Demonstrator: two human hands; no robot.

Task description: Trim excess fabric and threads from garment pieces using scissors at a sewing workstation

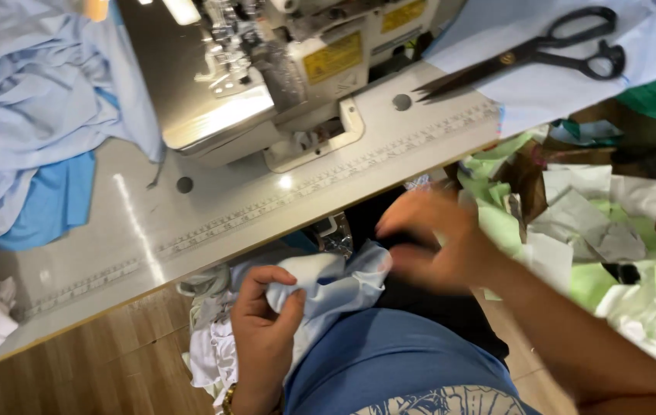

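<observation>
Left hand (263,327) pinches the pale cloth (328,284) in the lap, below the table (189,223) edge near the sewing machine (282,69). Right hand (432,242) is motion-blurred at the cloth's right edge; grip cannot be judged. Advisable: keep the cloth taut and flat. Its lower part is hidden.

My right hand (432,242) is motion-blurred; I cannot tell its finger positions or whether it grips anything. My left hand (265,327) pinches the pale blue-white cloth piece (328,284), whose lower part is hidden behind my lap. The cream industrial sewing machine (297,69) is cut off by the top edge.
</observation>
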